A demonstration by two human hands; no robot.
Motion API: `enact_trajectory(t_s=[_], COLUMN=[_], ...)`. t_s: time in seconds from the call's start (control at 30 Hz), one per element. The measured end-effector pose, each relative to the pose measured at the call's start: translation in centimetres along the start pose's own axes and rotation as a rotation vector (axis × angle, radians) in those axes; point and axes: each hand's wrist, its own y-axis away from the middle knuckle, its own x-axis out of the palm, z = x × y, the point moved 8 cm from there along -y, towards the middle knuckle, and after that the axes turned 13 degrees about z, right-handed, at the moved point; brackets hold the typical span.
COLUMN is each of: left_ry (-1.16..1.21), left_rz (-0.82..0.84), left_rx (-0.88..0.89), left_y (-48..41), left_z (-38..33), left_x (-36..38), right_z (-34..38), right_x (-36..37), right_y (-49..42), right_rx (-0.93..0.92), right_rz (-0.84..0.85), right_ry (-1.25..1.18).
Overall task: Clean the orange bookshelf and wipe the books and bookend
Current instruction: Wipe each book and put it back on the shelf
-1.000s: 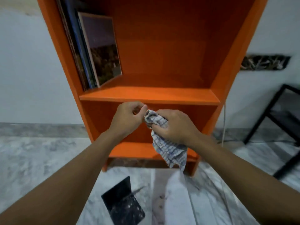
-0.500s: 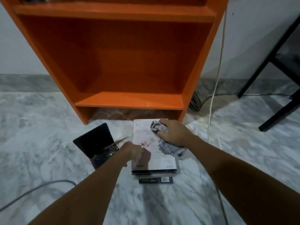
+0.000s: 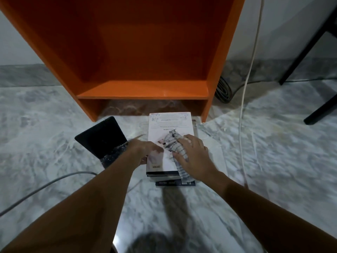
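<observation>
A black L-shaped metal bookend [image 3: 104, 141] is set on the grey marble floor [image 3: 45, 134], just left of a stack of books [image 3: 170, 177], apparently awaiting its wipe. The left hand [image 3: 145, 150] is laid on the left edge of the white-covered top book [image 3: 169, 123], fingers stretched out, probably to steady the stack. A blue-and-white checked cloth [image 3: 175, 148] is pressed onto that cover by the right hand [image 3: 193, 154], fingers spread flat for wiping; its tail is draped over the stack's near edge. The stack is placed by the front edge of the orange wooden bookshelf [image 3: 142, 88]. Nothing is seen in its bottom compartment, presumably emptied for cleaning.
</observation>
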Motion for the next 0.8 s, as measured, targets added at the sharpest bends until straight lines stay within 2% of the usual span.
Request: enact_trajectory(t_s=[0.17,0.33,0.43,0.63,0.8], left_ry=[0.042,0.036,0.007,-0.005,0.007], left_rz=[-0.044,0.012,0.058,0.113,0.133], left_rx=[0.04,0.032,0.011,0.022,0.082], left_y=[-1.0,-2.1,-2.5,-3.4,-3.4], left_z=[-0.2,0.2,0.8,1.0,0.4], left_x=[-0.2,0.0,0.4,1.0,0.8], right_z=[-1.1,-2.3,-2.7,-2.9,-3.3], right_x=[-0.3,-0.2,-0.2,-0.9,-1.2], right_y=[0.1,0.8,0.4,-0.7,-1.1], right_rx=[0.039,0.229,0.313,0.368,0.388], right_rz=[-0.094,-0.172,-0.136,-0.135,-0.086], right_ry=[-0.334,-0.534,-0.543,-0.656,-0.956])
